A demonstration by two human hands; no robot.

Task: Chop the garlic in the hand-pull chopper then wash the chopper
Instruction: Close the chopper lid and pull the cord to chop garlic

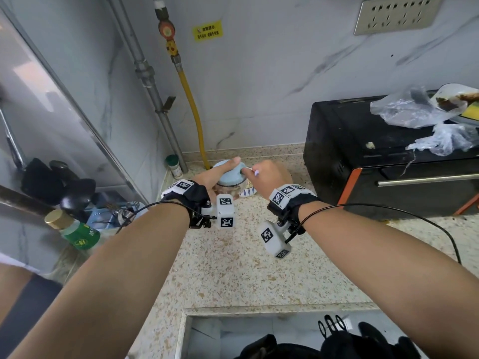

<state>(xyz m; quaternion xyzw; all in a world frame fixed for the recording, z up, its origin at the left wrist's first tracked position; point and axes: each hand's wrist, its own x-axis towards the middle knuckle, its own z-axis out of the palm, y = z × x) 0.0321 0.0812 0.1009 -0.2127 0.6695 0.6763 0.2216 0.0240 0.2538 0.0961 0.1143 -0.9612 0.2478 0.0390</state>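
The hand-pull chopper (229, 188) stands on the counter (233, 255) near the back wall, just left of the black oven (363, 151). My left hand (207, 177) clamps its blue lid (228, 175), thumb laid across the top and palm round the side, so it won't skid when I tug (what's inside I can't make out). My right hand (269, 177) is curled tight on the pull handle (243, 171) at the lid's right edge, wrist level, both forearms reaching forward

The chopper lid (230, 175) is pale blue, the countertop (233, 268) speckled beige, the oven (342, 151) black, the hose (194, 110) yellow.
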